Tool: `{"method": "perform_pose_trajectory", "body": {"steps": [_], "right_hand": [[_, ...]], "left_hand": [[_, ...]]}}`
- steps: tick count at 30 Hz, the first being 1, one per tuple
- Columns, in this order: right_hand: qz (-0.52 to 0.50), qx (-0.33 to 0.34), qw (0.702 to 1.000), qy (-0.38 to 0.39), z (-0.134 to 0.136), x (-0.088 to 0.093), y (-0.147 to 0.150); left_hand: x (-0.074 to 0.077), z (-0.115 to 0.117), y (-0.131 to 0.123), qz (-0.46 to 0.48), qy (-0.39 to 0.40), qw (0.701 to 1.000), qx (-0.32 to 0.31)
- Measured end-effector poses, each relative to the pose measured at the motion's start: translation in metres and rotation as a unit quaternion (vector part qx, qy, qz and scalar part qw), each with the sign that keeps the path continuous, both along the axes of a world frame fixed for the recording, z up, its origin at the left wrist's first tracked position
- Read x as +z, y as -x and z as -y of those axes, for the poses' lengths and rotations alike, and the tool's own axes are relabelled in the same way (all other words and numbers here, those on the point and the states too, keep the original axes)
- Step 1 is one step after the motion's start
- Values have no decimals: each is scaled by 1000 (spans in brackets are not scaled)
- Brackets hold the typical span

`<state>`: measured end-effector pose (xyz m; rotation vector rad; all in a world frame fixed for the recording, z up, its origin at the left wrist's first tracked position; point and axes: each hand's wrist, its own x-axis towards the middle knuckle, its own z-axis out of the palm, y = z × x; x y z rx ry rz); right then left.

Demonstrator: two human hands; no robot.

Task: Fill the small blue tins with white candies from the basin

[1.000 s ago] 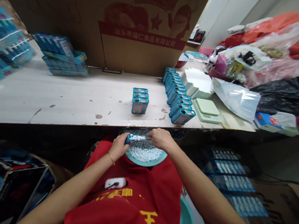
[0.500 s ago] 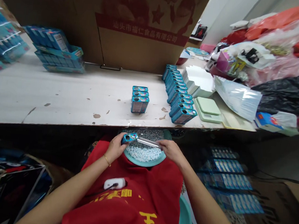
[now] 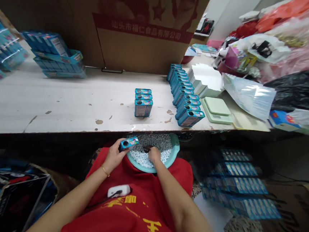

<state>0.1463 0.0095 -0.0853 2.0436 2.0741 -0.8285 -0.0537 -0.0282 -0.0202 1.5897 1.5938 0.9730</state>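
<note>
My left hand (image 3: pixel 114 154) grips a small blue tin (image 3: pixel 128 143) with a round hole in its top, held just above the left rim of a teal basin (image 3: pixel 175 151). The basin sits on my lap, under the table edge, and is full of small white candies (image 3: pixel 157 143). My right hand (image 3: pixel 154 154) is down among the candies, fingers curled; whatever they hold is hidden. Three more blue tins (image 3: pixel 143 102) stand in a short row on the worn white table (image 3: pixel 64 101). A longer row of several blue tins (image 3: pixel 184 97) runs to their right.
A big cardboard box (image 3: pixel 141 24) stands at the back of the table. Stacked blue packs (image 3: pixel 54 55) lie at the left, a green scale (image 3: pixel 217 110), white boxes (image 3: pixel 205 79) and plastic bags (image 3: pixel 271 50) at the right. Blue trays (image 3: pixel 238 188) lie on the floor.
My right hand drew the metal scoop away from the tin and dropped into the candies. The tin in my left hand now shows its open hole.
</note>
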Motion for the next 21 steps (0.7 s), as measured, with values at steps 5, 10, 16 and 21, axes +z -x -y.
{"method": "perform_pose_trajectory", "body": {"steps": [5,10,16,21], "right_hand": [[-131,-46,990,-34,-7,-7,-19],[-202,-84,974,-66,-4,14,-54],[-316,-77,943,-68,2,70,-77],[-213,44,974,-66,1,112,-54]], "left_hand": [[0,2,2,11,7,1000,19],[-3,1,2,14,3,1000,12],[-7,-4,-5,-28,-21,999,-16],[-7,-5,-8,-69,-40,996,-36]]}}
